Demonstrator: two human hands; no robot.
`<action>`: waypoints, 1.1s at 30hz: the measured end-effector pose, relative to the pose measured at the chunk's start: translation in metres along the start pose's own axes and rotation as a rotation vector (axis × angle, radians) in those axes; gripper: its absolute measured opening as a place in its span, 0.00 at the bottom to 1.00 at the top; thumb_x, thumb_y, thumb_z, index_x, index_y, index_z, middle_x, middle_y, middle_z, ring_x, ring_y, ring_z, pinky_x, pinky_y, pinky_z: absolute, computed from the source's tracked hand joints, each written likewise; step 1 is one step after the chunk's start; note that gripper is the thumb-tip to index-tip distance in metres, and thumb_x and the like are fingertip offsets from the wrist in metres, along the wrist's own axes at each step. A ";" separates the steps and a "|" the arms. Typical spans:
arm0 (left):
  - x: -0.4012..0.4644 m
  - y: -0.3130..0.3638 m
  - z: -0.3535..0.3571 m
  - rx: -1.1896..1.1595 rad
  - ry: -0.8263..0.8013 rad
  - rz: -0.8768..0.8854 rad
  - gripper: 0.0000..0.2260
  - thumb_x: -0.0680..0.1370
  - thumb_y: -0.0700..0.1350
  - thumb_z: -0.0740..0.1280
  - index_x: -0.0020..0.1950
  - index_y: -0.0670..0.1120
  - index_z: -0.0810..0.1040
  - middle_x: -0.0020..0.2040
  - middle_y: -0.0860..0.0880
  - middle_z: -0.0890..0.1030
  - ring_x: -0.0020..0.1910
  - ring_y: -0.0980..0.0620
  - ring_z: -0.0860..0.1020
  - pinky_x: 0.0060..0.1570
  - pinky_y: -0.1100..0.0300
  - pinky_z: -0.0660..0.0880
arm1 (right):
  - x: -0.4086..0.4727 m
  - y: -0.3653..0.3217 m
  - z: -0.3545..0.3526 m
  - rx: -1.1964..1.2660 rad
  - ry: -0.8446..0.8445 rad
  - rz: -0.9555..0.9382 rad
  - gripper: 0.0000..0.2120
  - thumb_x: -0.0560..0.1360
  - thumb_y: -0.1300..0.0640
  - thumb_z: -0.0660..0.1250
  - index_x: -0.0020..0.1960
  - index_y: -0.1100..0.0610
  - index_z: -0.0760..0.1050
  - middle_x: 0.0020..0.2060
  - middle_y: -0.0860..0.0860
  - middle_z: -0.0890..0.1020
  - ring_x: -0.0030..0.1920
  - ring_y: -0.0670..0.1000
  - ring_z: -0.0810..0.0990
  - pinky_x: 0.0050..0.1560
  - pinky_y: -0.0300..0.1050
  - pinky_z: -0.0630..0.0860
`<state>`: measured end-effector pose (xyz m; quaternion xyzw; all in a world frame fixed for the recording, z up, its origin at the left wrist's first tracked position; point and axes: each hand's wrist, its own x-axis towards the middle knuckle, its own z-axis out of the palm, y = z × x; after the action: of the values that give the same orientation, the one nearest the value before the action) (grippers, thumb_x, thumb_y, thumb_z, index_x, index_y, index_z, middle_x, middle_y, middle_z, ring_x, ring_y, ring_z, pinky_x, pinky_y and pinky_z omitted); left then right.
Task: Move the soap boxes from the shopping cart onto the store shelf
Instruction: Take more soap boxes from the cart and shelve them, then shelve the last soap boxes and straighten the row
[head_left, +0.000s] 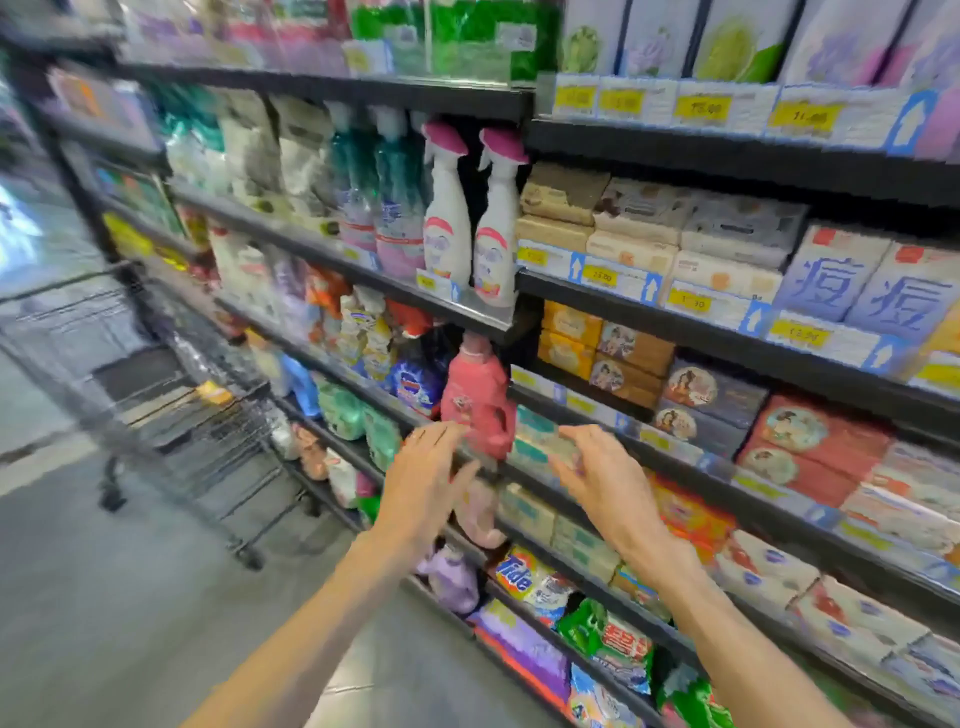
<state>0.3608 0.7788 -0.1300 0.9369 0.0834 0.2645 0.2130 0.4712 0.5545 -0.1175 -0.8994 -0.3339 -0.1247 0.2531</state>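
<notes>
So, from the head camera I see my left hand (423, 470) and right hand (605, 475) both spread wide and empty, raised side by side before the store shelf (587, 499). Pale green soap boxes (540, 441) sit on it just beyond my right fingertips (576, 434); whether they touch is blurred. A pink bottle (480, 402) stands between my hands. The shopping cart (192, 415) is well off to the left of my left hand.

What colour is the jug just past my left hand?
Pink, with a pink cap; the jug shows in the head view.
</notes>
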 end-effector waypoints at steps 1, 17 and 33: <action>-0.013 -0.018 -0.015 0.029 0.000 -0.046 0.18 0.76 0.49 0.72 0.65 0.48 0.77 0.62 0.50 0.79 0.59 0.47 0.77 0.61 0.52 0.75 | 0.010 -0.017 0.014 -0.002 -0.055 -0.052 0.19 0.76 0.48 0.70 0.65 0.52 0.75 0.54 0.50 0.81 0.56 0.53 0.79 0.51 0.50 0.78; -0.188 -0.307 -0.271 0.464 0.179 -0.479 0.21 0.78 0.57 0.66 0.68 0.48 0.75 0.65 0.49 0.77 0.64 0.46 0.76 0.60 0.50 0.75 | 0.116 -0.401 0.220 0.068 -0.409 -0.783 0.31 0.74 0.34 0.58 0.69 0.52 0.72 0.61 0.50 0.80 0.61 0.53 0.79 0.58 0.48 0.75; -0.206 -0.612 -0.423 0.496 0.218 -0.802 0.24 0.79 0.58 0.66 0.73 0.50 0.72 0.71 0.49 0.75 0.71 0.48 0.71 0.69 0.48 0.71 | 0.252 -0.717 0.459 0.178 -0.563 -1.003 0.31 0.79 0.38 0.61 0.78 0.49 0.62 0.73 0.49 0.70 0.71 0.51 0.70 0.67 0.47 0.71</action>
<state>-0.0649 1.4216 -0.1710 0.8203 0.5202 0.2305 0.0585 0.2084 1.4026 -0.1374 -0.6053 -0.7826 0.0430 0.1393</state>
